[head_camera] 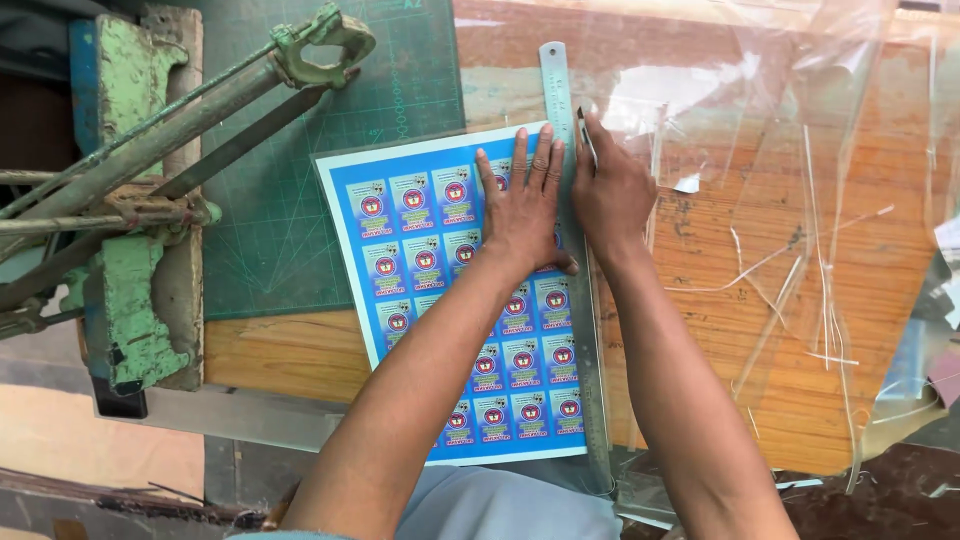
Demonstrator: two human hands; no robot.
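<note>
Sticker sheet (440, 300) is mid-trim: left hand (525, 215), fingers flat, pins the steel ruler (575, 260). Right hand (610, 195) pinches a small blade (583, 130) at the top. Next probably needs one steady pull along the edge.

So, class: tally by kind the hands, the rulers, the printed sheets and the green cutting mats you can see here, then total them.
Hands: 2, left hand and right hand
Metal ruler: 1
Printed blue sheet: 1
Green cutting mat: 1
Total: 5
</note>
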